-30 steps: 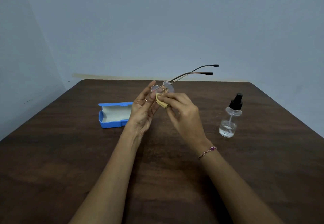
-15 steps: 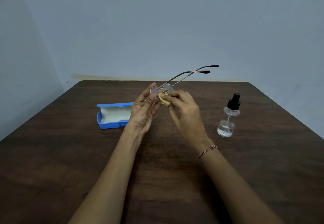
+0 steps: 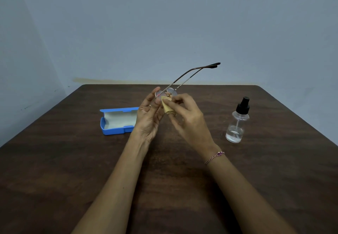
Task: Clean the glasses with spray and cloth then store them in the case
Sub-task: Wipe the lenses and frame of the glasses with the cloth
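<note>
both hands are up over the table (image 3: 73,160), a bit far of centre, working close together. left hand (image 3: 149,116) stands w/ palm toward the camera, fingers mostly straight & pointing up, tips pinching the glasses (image 3: 172,92) at the left lens rim; can't tell exactly how the thumb sits. thin ring (image 3: 150,105) on one finger. right hand (image 3: 188,118) comes in from the right, back of hand to the camera, thumb & forefinger curled, pinching a small tan cloth (image 3: 166,106) against the lens area near the bridge; its other fingers are loosely bent below. cloth is folded, part of it hangs down btwn the two hands. can't tell which lens face it covers.

glasses are held in the air, off the table: clear lenses low btwn the fingertips, both temples unfolded & running up toward the far right, dark tips nearly overlapping in front of the wall (image 3: 164,23).

case (image 3: 117,122): blue, lid open, pale lining showing. lies flat on the table just left of the left hand, its right end hidden behind that hand. spray bottle (image 3: 236,124): clear w/ black pump top, upright, a little liquid at the bottom. stands on the right side of the table, well apart from both hands. woven pink/white bracelet (image 3: 214,157) on the right wrist. both forearms bare, reaching in from the near edge.
</note>
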A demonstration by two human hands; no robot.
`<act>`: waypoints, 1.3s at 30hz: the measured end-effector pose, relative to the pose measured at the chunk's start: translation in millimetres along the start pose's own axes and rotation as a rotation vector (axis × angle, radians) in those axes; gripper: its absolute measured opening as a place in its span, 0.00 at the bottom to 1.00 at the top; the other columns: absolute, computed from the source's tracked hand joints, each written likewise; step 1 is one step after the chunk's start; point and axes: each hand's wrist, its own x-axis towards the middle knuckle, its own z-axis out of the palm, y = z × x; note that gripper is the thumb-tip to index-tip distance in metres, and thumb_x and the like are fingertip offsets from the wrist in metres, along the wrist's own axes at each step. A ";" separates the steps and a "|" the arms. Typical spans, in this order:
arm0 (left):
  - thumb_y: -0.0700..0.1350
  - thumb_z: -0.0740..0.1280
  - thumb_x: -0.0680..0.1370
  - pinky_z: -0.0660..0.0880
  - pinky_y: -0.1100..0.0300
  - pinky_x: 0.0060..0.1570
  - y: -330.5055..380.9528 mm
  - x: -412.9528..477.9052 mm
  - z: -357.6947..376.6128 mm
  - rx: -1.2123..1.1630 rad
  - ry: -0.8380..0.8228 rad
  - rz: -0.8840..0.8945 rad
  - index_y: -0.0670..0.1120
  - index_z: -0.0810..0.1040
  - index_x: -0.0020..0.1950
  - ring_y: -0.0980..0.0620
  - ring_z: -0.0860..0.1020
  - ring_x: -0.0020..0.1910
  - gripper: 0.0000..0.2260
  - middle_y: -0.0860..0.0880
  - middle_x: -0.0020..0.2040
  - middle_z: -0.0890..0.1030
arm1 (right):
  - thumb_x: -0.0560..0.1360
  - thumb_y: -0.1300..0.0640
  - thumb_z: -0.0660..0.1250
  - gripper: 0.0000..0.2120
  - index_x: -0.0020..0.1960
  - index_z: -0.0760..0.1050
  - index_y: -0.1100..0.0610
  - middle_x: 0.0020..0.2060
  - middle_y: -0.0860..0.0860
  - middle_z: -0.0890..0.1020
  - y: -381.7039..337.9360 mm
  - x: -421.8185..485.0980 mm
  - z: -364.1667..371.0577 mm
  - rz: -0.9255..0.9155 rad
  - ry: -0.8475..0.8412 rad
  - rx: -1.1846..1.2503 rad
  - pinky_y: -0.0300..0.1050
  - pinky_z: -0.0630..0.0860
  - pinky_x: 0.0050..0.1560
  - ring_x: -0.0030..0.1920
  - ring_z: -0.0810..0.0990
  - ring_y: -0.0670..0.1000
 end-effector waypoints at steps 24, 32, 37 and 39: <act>0.51 0.82 0.55 0.79 0.61 0.43 4.5 -4.2 0.0 0.104 -0.152 -0.089 0.51 0.84 0.51 0.54 0.83 0.47 0.25 0.49 0.48 0.85 | 0.69 0.72 0.68 0.15 0.55 0.80 0.63 0.49 0.55 0.79 5.8 2.2 -6.7 0.086 0.052 0.048 0.40 0.75 0.55 0.53 0.77 0.52; 0.51 0.83 0.55 0.80 0.61 0.43 7.2 -8.8 0.5 0.189 -0.250 -0.164 0.50 0.85 0.47 0.54 0.83 0.45 0.22 0.49 0.44 0.85 | 0.69 0.76 0.64 0.20 0.56 0.80 0.60 0.52 0.54 0.78 1.7 8.2 -9.5 0.080 0.059 0.158 0.38 0.72 0.58 0.55 0.75 0.52; 0.51 0.83 0.53 0.80 0.60 0.42 10.0 -9.4 -1.0 0.238 -0.251 -0.169 0.49 0.85 0.46 0.50 0.83 0.48 0.24 0.48 0.47 0.85 | 0.67 0.79 0.63 0.23 0.55 0.81 0.59 0.51 0.56 0.78 9.4 8.9 -15.8 0.047 0.056 0.027 0.31 0.67 0.57 0.54 0.71 0.51; 0.51 0.83 0.54 0.80 0.60 0.42 10.2 -8.7 -1.7 0.254 -0.257 -0.168 0.49 0.85 0.49 0.48 0.83 0.49 0.25 0.48 0.48 0.85 | 0.66 0.80 0.63 0.24 0.54 0.81 0.59 0.51 0.56 0.78 11.6 9.2 -17.1 0.067 0.067 -0.011 0.30 0.66 0.57 0.54 0.70 0.50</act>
